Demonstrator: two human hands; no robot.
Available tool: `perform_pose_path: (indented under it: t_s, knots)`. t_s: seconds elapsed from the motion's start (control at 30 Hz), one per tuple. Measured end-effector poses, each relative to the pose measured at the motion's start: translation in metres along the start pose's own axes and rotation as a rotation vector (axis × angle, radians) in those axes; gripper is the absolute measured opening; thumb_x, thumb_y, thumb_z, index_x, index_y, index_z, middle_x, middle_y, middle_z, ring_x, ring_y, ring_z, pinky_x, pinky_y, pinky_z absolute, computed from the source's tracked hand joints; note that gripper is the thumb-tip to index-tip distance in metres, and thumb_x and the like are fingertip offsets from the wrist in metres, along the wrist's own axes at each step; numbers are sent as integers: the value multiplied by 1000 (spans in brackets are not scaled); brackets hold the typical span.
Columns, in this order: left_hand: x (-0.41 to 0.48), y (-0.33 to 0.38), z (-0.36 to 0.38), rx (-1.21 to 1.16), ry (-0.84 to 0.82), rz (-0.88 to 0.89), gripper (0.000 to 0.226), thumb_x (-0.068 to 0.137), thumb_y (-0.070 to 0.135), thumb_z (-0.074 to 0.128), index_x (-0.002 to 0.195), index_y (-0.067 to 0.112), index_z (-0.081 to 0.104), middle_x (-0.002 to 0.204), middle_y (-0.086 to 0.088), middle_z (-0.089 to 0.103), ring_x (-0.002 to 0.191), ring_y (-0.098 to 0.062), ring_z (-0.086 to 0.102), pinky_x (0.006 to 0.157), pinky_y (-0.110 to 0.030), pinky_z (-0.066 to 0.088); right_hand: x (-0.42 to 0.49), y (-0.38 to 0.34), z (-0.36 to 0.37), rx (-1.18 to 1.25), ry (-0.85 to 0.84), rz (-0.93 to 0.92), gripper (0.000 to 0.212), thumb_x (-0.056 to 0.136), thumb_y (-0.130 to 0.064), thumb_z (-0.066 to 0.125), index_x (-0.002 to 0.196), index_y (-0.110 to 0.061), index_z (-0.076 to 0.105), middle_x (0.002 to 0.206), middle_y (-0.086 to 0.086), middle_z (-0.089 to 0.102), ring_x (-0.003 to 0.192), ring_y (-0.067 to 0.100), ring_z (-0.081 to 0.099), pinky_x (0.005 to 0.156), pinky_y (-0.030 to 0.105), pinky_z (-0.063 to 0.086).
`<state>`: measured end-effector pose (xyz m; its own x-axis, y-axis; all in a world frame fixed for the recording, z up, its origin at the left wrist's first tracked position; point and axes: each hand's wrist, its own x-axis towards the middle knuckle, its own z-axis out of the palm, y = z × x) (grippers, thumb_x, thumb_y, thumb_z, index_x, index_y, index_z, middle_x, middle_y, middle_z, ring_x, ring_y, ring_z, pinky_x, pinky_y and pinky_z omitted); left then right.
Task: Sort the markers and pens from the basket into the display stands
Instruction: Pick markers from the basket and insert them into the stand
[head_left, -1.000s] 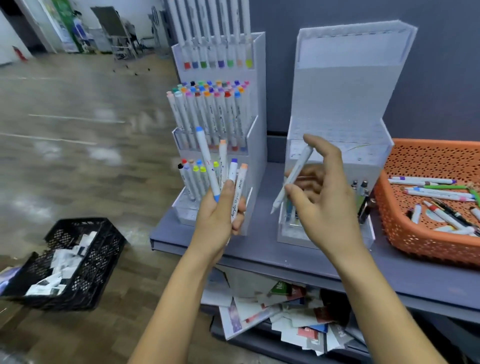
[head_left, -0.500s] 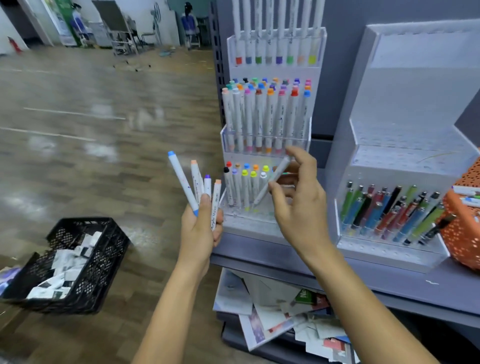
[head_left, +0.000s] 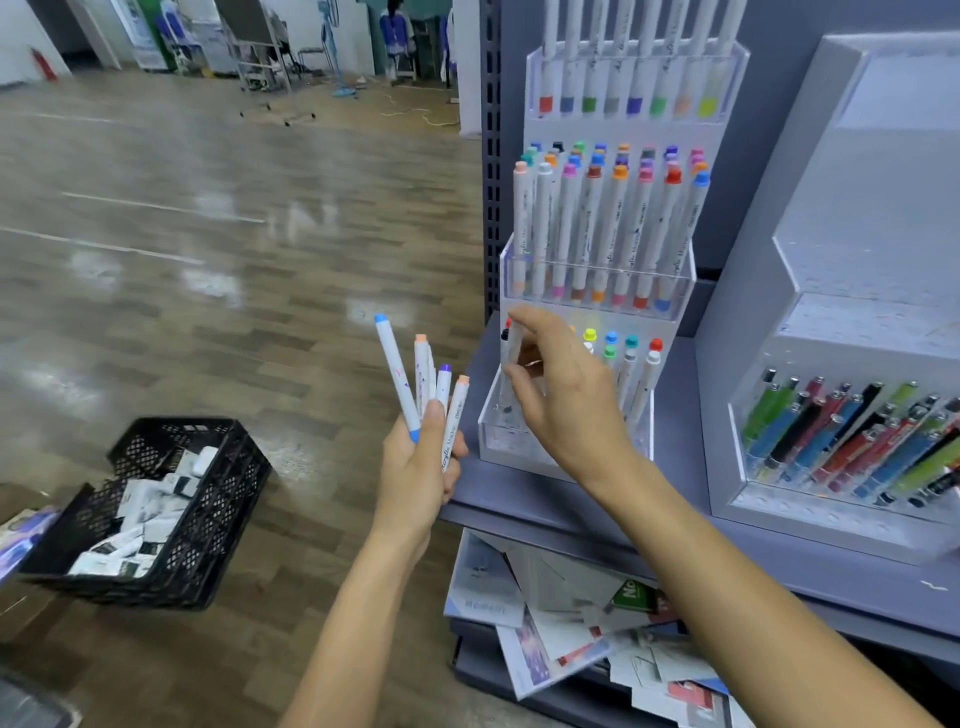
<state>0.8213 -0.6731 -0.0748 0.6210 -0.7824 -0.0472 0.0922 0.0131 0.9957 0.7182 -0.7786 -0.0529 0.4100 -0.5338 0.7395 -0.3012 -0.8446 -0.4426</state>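
Black plastic crate (head_left: 156, 512) sits on the floor at left. Left hand (head_left: 418, 467) grips 4 white markers (head_left: 428, 387), fanned upward. Right hand (head_left: 563, 400) pinches 1 white marker (head_left: 511, 358) upright at the acrylic marker stand's (head_left: 602, 270) bottom tier. Pen stand (head_left: 852, 322) sits rightmost.

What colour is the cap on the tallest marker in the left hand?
Blue; the tallest marker shows best in the head view.

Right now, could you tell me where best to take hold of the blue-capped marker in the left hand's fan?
Probably pinch the blue-capped marker on its upper barrel just below the cap, coming from above and the left. It stands tallest and outermost in the fan, tilted left, while the left hand covers its lower end.
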Motion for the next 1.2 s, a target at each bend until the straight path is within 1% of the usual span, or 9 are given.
perform_pose_path:
  t_s: [0.23, 0.37, 0.57, 0.7, 0.83, 0.93, 1.0, 1.1, 1.2]
  knots:
    - [6, 6, 4, -24, -25, 12, 26, 100, 34, 39, 89, 14, 53, 63, 0, 51, 40, -7, 31, 38, -19, 24, 8, -3, 2, -125, -32, -6, 54, 74, 0, 70, 122, -13, 49, 87, 9, 60, 70, 32, 59, 58, 39, 52]
    - [8, 8, 6, -45, -57, 8, 26, 100, 34, 40, 92, 14, 54, 63, 0, 51, 41, -7, 31, 38, -18, 25, 13, -3, -1, -206, -11, 1, 55, 71, -2, 74, 119, -13, 52, 91, 10, 55, 69, 30, 57, 51, 33, 46]
    - [11, 9, 9, -62, -79, 9, 26, 99, 34, 41, 92, 12, 54, 62, 0, 53, 40, -7, 33, 37, -18, 25, 19, -7, -6, -140, -7, -2, 28, 82, -11, 60, 110, -12, 64, 90, 7, 56, 67, 26, 59, 47, 38, 49]
    - [13, 10, 11, -39, -81, 17, 31, 98, 35, 42, 84, 9, 52, 60, 2, 54, 40, -8, 34, 37, -19, 26, 26, -8, -11, -195, 4, 43, 19, 82, -14, 61, 100, -9, 62, 90, 7, 58, 68, 28, 60, 46, 41, 49]
    - [15, 11, 13, -32, -84, 22, 31, 99, 34, 41, 83, 9, 51, 56, 5, 55, 40, -8, 34, 37, -19, 26, 30, -4, -16, -148, -110, 25, 17, 78, -12, 70, 92, -10, 63, 90, 4, 59, 70, 23, 58, 54, 35, 46]
    - [16, 12, 14, -28, -89, 25, 32, 99, 34, 41, 81, 9, 52, 55, 5, 54, 39, -8, 34, 37, -19, 26, 30, -1, -14, -174, -205, -40, 7, 77, -14, 66, 83, -12, 68, 87, 2, 64, 70, 26, 60, 52, 32, 44]
    - [16, 11, 15, -30, -90, 29, 31, 99, 33, 41, 83, 9, 52, 57, 5, 54, 40, -7, 34, 37, -19, 27, 29, -1, -13, -196, -194, -63, 11, 77, -17, 64, 82, -13, 73, 83, 3, 63, 69, 27, 61, 48, 32, 46]
    - [15, 11, 16, -32, -93, 35, 32, 99, 34, 41, 83, 9, 52, 57, 4, 54, 40, -7, 34, 36, -19, 27, 29, -3, -15, -227, -201, -79, 15, 80, -21, 62, 84, -13, 75, 80, 5, 57, 65, 26, 57, 46, 28, 40]
    - [14, 12, 16, -36, -103, 32, 37, 98, 35, 40, 78, 7, 52, 56, 3, 54, 39, -8, 34, 37, -20, 26, 27, -4, -19, -195, -256, -29, 25, 86, -21, 53, 97, -13, 74, 88, 5, 58, 73, 24, 57, 54, 28, 37]
